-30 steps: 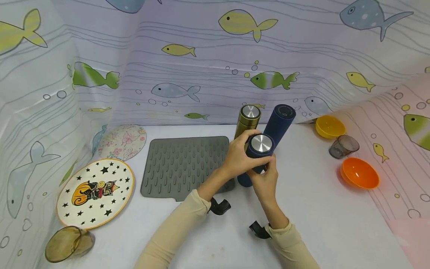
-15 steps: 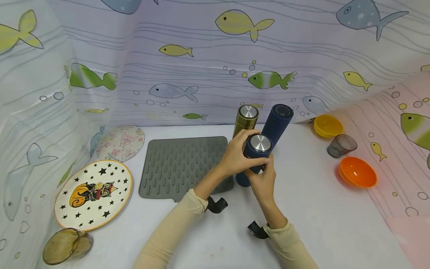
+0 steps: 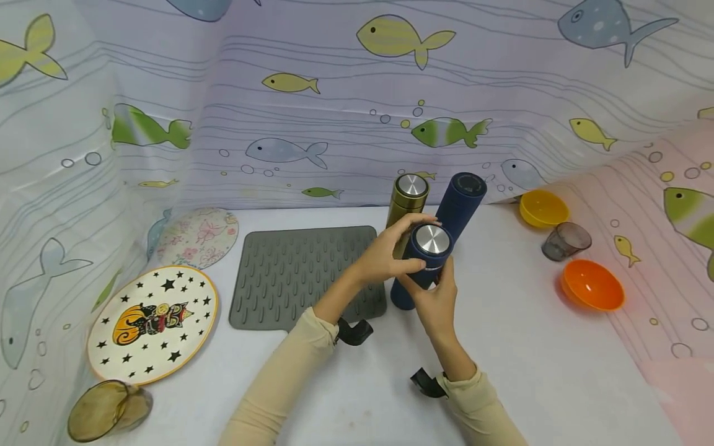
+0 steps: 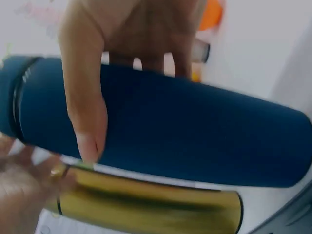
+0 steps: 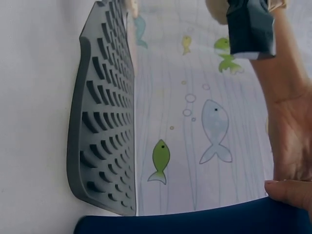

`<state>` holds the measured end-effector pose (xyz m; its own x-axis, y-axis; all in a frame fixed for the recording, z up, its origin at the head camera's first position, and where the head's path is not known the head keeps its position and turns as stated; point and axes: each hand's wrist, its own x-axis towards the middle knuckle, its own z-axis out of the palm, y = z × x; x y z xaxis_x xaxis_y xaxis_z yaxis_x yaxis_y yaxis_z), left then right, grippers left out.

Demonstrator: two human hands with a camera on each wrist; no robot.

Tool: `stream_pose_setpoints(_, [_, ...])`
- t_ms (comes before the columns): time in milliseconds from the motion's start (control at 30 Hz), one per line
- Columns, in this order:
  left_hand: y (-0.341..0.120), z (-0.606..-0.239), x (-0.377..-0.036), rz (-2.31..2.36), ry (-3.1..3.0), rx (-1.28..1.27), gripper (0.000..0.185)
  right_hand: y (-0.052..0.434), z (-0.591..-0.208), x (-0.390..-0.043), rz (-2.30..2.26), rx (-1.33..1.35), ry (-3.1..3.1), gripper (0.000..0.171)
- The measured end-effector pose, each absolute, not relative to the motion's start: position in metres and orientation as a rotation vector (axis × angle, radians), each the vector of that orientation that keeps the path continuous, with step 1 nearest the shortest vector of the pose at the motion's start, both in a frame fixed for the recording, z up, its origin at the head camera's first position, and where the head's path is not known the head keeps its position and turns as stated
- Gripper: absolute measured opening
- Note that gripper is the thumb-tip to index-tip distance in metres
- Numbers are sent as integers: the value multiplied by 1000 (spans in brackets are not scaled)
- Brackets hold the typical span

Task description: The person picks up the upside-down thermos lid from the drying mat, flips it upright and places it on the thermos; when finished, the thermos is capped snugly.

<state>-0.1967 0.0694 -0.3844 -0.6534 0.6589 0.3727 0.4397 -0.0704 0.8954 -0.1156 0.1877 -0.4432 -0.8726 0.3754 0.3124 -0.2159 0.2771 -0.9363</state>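
Note:
A dark blue thermos [image 3: 406, 292] with a silver lid top [image 3: 433, 238] stands tilted on the white table, just right of the grey drying mat [image 3: 304, 272]. My left hand [image 3: 390, 251] grips its cap end from the left. My right hand [image 3: 437, 300] grips the body lower down from the front. In the left wrist view the blue thermos [image 4: 195, 141] lies across the frame with a thumb [image 4: 87, 112] over it, and the gold thermos [image 4: 156, 209] is beside it. The right wrist view shows the thermos body [image 5: 204, 222] beside the mat [image 5: 105, 122].
A gold thermos [image 3: 409, 195] and a second dark blue thermos [image 3: 463, 201] stand close behind. To the right are a yellow bowl [image 3: 543, 207], a grey cup [image 3: 566, 240] and an orange bowl [image 3: 591, 285]. At the left are a star plate [image 3: 153, 319], a floral plate [image 3: 198, 235] and an amber glass [image 3: 108, 409]. Fish-print sheets wall three sides.
My left hand's fingers have shifted round the cap and its wrist has moved slightly left. The thermos and my right hand have stayed in place.

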Motion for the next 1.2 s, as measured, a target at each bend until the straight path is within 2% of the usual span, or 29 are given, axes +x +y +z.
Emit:
stream_pose_setpoints(133, [72, -381, -191, 1719, 2253, 1217, 84, 188, -445, -116, 1637, -109, -2070, 70])
stream_pose_setpoints(267, [72, -382, -192, 1810, 2089, 1229, 78, 187, -446, -117, 1620, -111, -2075, 72])
stream_pose_setpoints(367, [71, -384, -194, 1797, 2020, 1190, 89, 185, -443, -116, 1622, -129, -2079, 72])
stream_pose_setpoints(467, [71, -386, -194, 1736, 2128, 1162, 93, 181, -432, -112, 1623, -121, -2086, 70])
stream_pose_setpoints(567, [71, -388, -196, 1799, 2028, 1147, 84, 177, -418, -108, 1615, -122, -2096, 71])
stream_pose_setpoints(733, [71, -387, -196, 1785, 2014, 1110, 96, 175, -408, -104, 1617, -138, -2107, 70])
stream_pose_setpoints(800, [71, -388, -196, 1767, 2085, 1103, 95, 175, -409, -104, 1613, -135, -2109, 70])
stream_pose_setpoints(900, [68, -389, -198, 1838, 1944, 1145, 84, 175, -413, -105, 1588, -125, -2109, 72])
stream_pose_setpoints(1000, [65, -388, -197, 1842, 1869, 1142, 88, 178, -427, -109, 1598, -117, -2090, 74])
stream_pose_setpoints(1100, [65, -388, -194, 1772, 2038, 1127, 90, 183, -443, -114, 1610, -122, -2081, 75])
stream_pose_setpoints(1200, [64, -389, -194, 1812, 2009, 1122, 82, 184, -448, -115, 1600, -110, -2084, 74])
